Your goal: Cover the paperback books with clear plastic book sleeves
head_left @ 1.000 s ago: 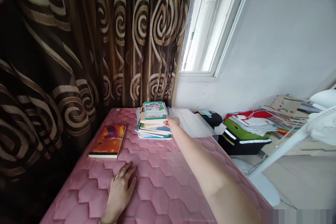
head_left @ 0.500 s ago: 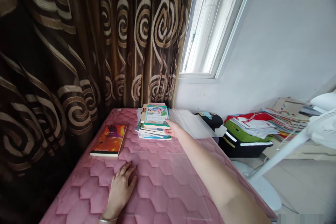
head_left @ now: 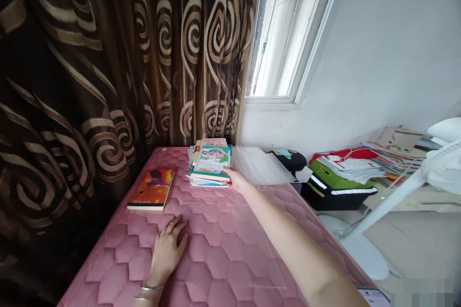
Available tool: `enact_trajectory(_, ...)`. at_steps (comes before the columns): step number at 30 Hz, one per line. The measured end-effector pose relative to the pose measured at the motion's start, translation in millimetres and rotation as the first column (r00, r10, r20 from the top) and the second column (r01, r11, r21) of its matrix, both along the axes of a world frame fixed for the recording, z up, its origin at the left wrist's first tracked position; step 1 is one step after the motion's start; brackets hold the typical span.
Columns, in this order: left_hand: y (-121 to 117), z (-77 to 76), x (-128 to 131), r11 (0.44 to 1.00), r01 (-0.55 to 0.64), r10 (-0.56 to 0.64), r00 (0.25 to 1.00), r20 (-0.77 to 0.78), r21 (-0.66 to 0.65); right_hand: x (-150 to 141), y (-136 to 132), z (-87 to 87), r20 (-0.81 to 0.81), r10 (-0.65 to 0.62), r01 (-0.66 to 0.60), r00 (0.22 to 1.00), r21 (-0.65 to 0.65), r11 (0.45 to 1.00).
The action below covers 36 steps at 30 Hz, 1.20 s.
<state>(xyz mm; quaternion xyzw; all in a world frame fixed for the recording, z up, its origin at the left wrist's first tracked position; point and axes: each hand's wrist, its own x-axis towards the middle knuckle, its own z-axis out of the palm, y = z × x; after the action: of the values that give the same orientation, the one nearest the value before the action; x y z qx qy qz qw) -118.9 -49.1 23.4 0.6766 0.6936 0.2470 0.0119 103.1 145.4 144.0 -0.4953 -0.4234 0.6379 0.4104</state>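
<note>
My right hand (head_left: 236, 180) grips the near right corner of a green-edged book (head_left: 212, 162) with an illustrated cover. That book lies over the stack of books (head_left: 207, 183) at the mattress's far end and is shifted towards me. Behind it a pink-covered book (head_left: 216, 142) shows. My left hand (head_left: 168, 248), with bangles at the wrist, lies flat on the pink mattress (head_left: 118, 268), fingers spread and holding nothing. Just beyond it rests an orange book (head_left: 152, 189). A clear plastic sheet (head_left: 234, 244) is spread to the right of my left hand.
More clear plastic sheets (head_left: 261, 167) lie right of the stack. A dark patterned curtain (head_left: 162, 57) hangs along the left and back. Beyond the mattress's right edge are a green and black box (head_left: 334, 194), piled papers (head_left: 399, 153) and a white fan (head_left: 385, 201). A phone (head_left: 373, 297) lies at bottom right.
My right hand has closed on the green-edged book and pulled it slightly towards me, uncovering more of the pink book. My left hand stays put. The view has shifted slightly.
</note>
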Motion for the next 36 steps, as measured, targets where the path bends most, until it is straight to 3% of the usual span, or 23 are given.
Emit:
enact_trajectory(4, 0, -3.8, -1, 0.997, 0.021, -0.020, 1.000, -0.008, 0.075, 18, -32, -6.8, -0.042, -0.009, 0.014, 0.999, 0.119, 0.993)
enact_trajectory(8, -1, -4.6, 0, 0.995, 0.041, -0.039, 0.999, -0.021, 0.095, 66, -92, -34.7, -0.068, 0.005, 0.009, 0.998, 0.204, 0.979)
enact_trajectory(12, -1, -1.5, 4, 0.999, 0.013, -0.011, 0.999, -0.043, 0.047, 113, -152, -66.1, 0.091, -0.002, -0.013, 0.996, 0.168, 0.986)
enact_trajectory(16, -2, 3.0, 9, 1.000, 0.000, 0.001, 0.998, -0.057, 0.018, 135, -187, -87.5, 0.185, 0.014, -0.032, 0.983, 0.094, 0.995)
enact_trajectory(20, -4, 5.6, 11, 1.000, 0.003, -0.002, 0.998, -0.069, 0.014, 139, -196, -98.3, 0.180, 0.045, -0.055, 0.983, 0.051, 0.997)
enact_trajectory(26, -4, 5.3, 11, 1.000, -0.001, 0.001, 0.997, -0.072, 0.006, 136, -190, -110.1, 0.233, 0.084, -0.086, 0.969, -0.001, 0.996)
enact_trajectory(32, -3, 1.5, 9, 1.000, 0.011, -0.009, 0.999, -0.053, 0.023, 133, -186, -113.2, 0.383, 0.138, -0.107, 0.914, -0.100, 0.989)
enact_trajectory(36, 1, -0.8, 4, 1.000, 0.026, -0.026, 0.999, -0.036, 0.011, 135, -182, -117.6, 0.462, 0.129, -0.113, 0.877, -0.064, 0.992)
